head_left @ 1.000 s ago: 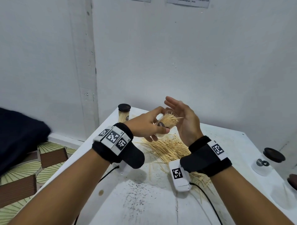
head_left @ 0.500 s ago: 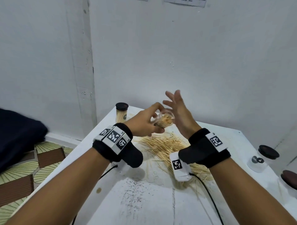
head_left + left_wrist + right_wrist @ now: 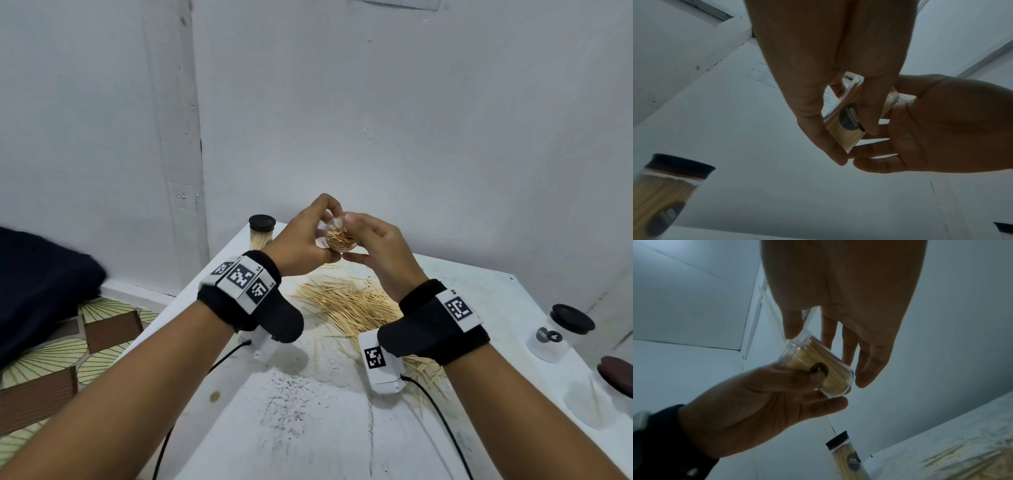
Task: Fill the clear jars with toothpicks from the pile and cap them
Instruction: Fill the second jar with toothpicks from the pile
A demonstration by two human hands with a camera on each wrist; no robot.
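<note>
Both hands hold up a clear jar (image 3: 340, 236) packed with toothpicks above the table, its open mouth tipped towards me. My left hand (image 3: 305, 240) grips the jar's body from the left, thumb underneath; the left wrist view shows its fingers across the jar (image 3: 844, 129) by a dark round label. My right hand (image 3: 375, 241) pinches the jar from the right, thumb on the rim and fingers under the base, as the jar (image 3: 818, 368) appears in the right wrist view. The toothpick pile (image 3: 352, 305) lies on the white table (image 3: 308, 428) below the hands.
A capped jar full of toothpicks (image 3: 262, 233) stands at the table's far left corner, by the wall. At the right edge stand an empty clear jar with a black lid (image 3: 565, 329) and another dark-lidded jar (image 3: 613, 380). Cables run along the table front.
My right hand was flat and open against toothpicks sticking out of the jar; the toothpicks now sit inside and the hand has curled round the jar. The jar's mouth has turned towards me.
</note>
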